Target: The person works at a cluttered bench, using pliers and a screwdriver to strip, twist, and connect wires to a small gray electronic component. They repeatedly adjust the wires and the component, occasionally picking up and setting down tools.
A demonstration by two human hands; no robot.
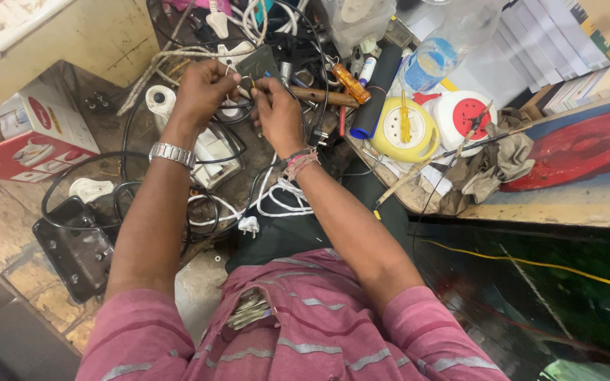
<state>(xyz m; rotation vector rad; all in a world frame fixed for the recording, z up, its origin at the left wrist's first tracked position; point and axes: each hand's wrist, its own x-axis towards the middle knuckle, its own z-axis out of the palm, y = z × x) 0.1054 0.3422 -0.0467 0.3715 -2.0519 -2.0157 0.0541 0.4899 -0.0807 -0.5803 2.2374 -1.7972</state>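
Pinching thin wire (250,83) between fingers (238,79)

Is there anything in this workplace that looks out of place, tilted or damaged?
Yes. A yellow screwdriver stands stuck in the yellow socket reel, an odd place for a tool. Cables lie tangled under both hands, and a crumpled rag hangs over the bench edge.

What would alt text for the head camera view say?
Both hands, left hand and right hand, hold a small dark electrical part over a cluttered workbench with wires, a yellow socket reel and an orange-handled screwdriver.
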